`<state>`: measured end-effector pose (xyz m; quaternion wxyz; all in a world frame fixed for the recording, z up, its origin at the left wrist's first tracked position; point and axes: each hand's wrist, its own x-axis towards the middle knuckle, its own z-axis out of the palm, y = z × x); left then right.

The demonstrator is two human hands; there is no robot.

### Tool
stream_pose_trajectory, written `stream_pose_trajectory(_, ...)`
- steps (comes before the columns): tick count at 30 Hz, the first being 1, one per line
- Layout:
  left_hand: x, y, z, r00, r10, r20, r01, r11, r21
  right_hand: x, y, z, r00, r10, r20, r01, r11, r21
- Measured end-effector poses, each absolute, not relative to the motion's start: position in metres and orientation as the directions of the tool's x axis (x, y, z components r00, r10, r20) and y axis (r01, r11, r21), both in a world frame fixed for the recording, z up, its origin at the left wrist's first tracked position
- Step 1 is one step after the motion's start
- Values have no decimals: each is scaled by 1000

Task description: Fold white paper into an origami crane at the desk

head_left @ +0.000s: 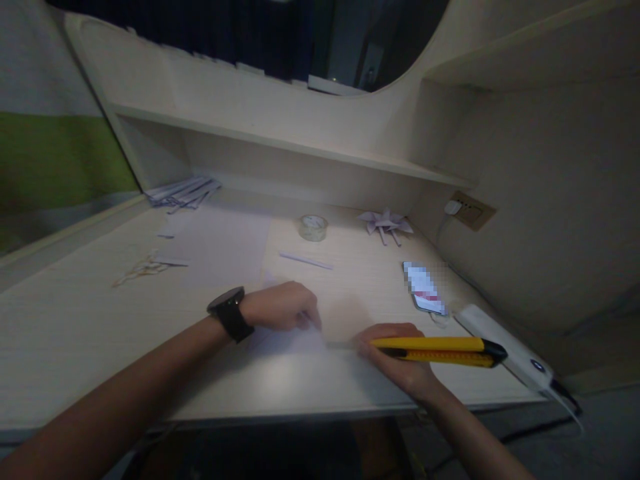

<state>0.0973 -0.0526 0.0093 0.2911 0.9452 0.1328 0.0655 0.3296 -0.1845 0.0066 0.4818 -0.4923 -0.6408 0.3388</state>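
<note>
Setting: pale wooden desk (75, 333) in a dim study nook, with a shelf (280, 143) along its back.
Right hand: right hand (400, 363) clamped on a yellow utility knife (435, 351) at the desk's near edge, the knife's front end pointing left at a white paper sheet (290, 341).
Left hand: left hand (285, 305), black watch (231, 313) on the wrist, fingers curled and pressing on the sheet just left of the knife; whether it grips anything cannot be told.
Right of the knife: white power strip (505, 347); phone (425, 288) just behind.
Farther back: paper strip (306, 261), tape roll (313, 227), folded paper pinwheel (386, 223), scissors (145, 268) far left.
Writing: none readable; the phone screen is blurred.
</note>
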Motion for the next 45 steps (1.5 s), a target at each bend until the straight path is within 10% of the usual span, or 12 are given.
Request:
stream_pose_trajectory(9, 123, -64, 30, 924, 362, -127, 383, -860, 337, 332, -185, 11, -147, 945, 291, 332, 325, -886)
stream_pose_trajectory(20, 151, -60, 37, 910, 115, -398, 281, -877, 390, 335, -184, 10, -281, 863, 420, 395, 503, -769)
stream_pose_trajectory(45, 140, -55, 23, 949, 149, -278, 291, -756, 587, 336, -184, 12, -347, 837, 423, 450, 544, -708)
